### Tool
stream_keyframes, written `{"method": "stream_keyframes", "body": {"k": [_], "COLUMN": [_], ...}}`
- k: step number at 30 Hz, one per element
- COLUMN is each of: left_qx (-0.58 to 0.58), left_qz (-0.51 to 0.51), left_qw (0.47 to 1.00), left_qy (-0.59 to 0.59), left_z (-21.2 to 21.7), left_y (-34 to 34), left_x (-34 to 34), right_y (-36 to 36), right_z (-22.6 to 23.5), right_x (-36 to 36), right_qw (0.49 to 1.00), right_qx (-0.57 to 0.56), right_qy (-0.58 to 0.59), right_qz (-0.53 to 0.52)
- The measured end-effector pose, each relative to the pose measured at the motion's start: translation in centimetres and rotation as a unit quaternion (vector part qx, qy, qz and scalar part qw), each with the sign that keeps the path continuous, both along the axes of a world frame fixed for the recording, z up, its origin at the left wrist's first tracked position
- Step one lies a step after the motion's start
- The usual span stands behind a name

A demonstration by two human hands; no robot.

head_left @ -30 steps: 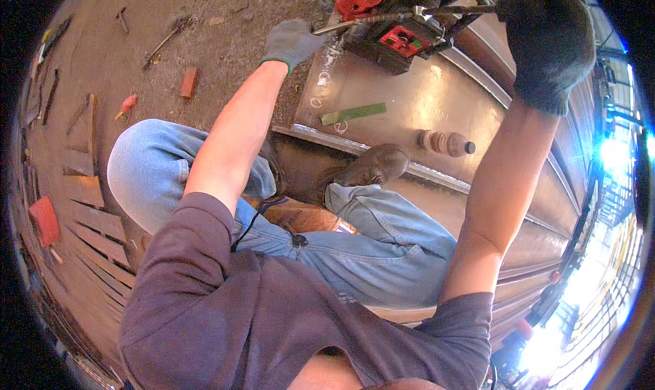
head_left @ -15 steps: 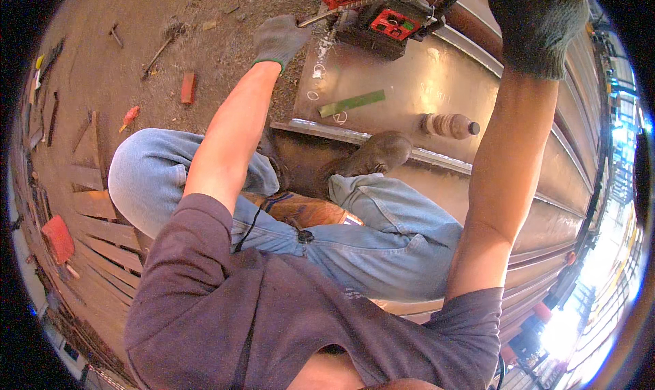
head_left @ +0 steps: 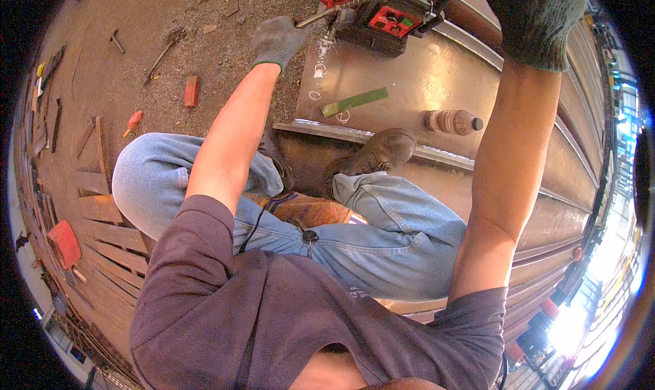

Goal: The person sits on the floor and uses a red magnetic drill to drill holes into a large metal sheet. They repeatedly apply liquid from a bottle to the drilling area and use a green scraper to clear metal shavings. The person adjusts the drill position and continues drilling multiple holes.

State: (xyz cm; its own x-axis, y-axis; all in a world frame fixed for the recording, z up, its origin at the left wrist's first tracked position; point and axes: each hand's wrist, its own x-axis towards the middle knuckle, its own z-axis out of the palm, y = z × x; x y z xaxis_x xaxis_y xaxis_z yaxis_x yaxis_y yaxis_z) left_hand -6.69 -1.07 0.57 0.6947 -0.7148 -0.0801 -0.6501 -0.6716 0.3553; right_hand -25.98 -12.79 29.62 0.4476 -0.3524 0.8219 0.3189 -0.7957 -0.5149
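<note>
The drill (head_left: 382, 15) stands on the steel beam (head_left: 437, 83) at the top of the view, its upper part cut off by the frame edge, so only the dark body with a red panel and a red part at its left shows. A thin metal lever (head_left: 334, 9) runs from the drill down-left to the left hand (head_left: 276, 40), which wears a grey glove with a green cuff; its fingers curl around the lever's end in a grasp. The right hand (head_left: 539, 18), in a dark grey glove, is raised close to the camera at the top right and partly cut off; whether its fingers clench on anything I cannot tell, since the palm side is hidden. On the beam, below the drill, lies a flat green strip (head_left: 355, 101), with white chalk circles near its left end, and to the right a brown bottle (head_left: 450, 122) with a dark cap lies on its side, any label too blurred to make out. A brown boot (head_left: 379, 154) rests at the beam's edge; the other foot is hidden behind the left forearm. On the dirt floor to the left lie a small red block (head_left: 192, 90), an orange-handled tool (head_left: 133, 121) and wooden slats (head_left: 95, 206); a red flat thing (head_left: 63, 243) near the left rim is too warped to identify
</note>
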Motion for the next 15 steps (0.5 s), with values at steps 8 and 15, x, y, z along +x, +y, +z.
{"method": "stream_keyframes", "body": {"k": [8, 15], "left_qx": [-0.009, -0.011], "left_qz": [-0.01, -0.003], "left_qw": [1.0, 1.0], "left_qy": [-0.017, -0.013], "left_z": [-1.1, -0.8], "left_y": [-0.2, -0.1], "left_x": [0.4, 0.2], "right_y": [-3.0, 0.2], "right_z": [-0.1, 0.0], "right_x": [0.3, 0.4], "right_qw": [0.974, 0.999], "right_qx": [-0.203, -0.03], "right_qy": [0.018, -0.014], "right_qz": [-0.1, 0.007]}}
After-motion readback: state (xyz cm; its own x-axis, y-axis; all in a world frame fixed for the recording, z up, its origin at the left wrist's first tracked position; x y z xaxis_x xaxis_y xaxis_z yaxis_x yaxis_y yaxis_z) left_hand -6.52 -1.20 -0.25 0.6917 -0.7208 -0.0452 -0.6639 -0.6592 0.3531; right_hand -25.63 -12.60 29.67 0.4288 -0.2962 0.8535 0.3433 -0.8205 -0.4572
